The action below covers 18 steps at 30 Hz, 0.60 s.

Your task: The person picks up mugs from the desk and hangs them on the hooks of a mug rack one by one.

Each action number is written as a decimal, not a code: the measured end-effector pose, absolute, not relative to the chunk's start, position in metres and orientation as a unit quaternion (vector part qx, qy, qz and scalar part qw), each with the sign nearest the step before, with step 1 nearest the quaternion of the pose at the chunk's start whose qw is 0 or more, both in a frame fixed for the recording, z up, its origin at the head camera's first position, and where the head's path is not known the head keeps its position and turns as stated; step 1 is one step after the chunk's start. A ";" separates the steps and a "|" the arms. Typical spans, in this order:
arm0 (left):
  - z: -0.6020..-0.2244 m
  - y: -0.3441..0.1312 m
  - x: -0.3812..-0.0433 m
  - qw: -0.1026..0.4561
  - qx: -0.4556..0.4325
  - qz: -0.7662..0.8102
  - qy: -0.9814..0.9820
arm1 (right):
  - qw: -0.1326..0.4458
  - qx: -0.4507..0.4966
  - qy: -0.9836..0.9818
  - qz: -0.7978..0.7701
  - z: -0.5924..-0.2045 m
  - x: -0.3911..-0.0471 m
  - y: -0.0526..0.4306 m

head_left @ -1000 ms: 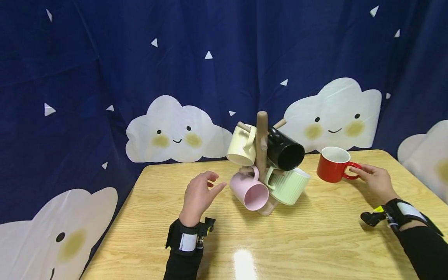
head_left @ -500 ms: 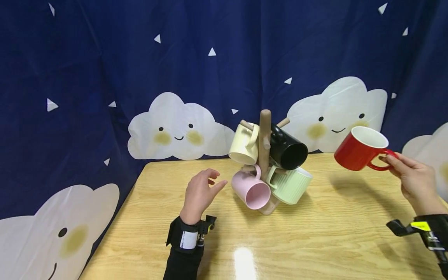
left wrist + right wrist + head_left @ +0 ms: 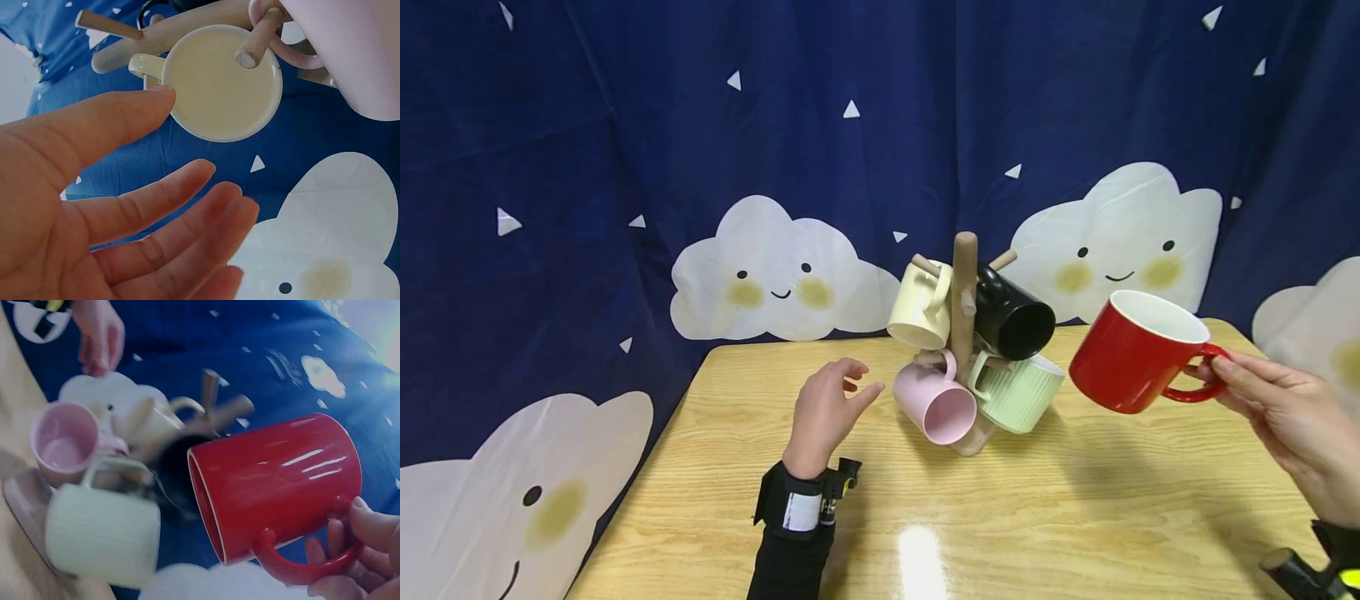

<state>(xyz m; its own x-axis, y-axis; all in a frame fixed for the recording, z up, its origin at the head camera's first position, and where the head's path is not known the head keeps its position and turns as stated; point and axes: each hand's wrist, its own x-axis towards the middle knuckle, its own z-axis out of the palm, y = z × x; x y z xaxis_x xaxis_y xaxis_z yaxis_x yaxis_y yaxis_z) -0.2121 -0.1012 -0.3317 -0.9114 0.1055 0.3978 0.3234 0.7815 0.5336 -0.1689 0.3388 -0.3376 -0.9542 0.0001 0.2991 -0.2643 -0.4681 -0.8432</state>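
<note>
My right hand pinches the handle of a red mug with a white inside, raised over the right of the table, its mouth tipped slightly. In the right wrist view the thumb and fingers close round the lower part of that handle. Left of the mug rack, my left hand hovers with relaxed fingers and holds nothing. On the wooden rack hang a cream mug, a black mug, a pink mug and a pale green ribbed mug. The cream mug's mouth faces the left wrist camera.
The rack stands on a light wooden table. A bare peg points forward from its post. Behind the table hangs a dark blue curtain with white clouds and triangles.
My right hand has lifted the red mug off the table, swung it right, then brought it back left and nearer to me. The left hand has stayed in place.
</note>
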 end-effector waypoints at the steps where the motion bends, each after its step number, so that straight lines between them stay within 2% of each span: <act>1: -0.331 -0.101 -0.211 0.177 -0.116 -0.311 -0.927 | 0.075 0.129 -0.517 0.843 -0.337 -0.167 0.332; 7: -0.327 -0.101 -0.207 0.173 -0.126 -0.321 -0.923 | 0.054 0.121 -0.606 0.784 -0.335 -0.161 0.292; 12: -0.324 -0.102 -0.204 0.178 -0.134 -0.331 -0.917 | 0.015 0.100 -0.691 0.716 -0.340 -0.157 0.250; 18: -0.319 -0.101 -0.200 0.177 -0.157 -0.351 -0.906 | 0.008 0.107 -0.755 0.647 -0.340 -0.159 0.199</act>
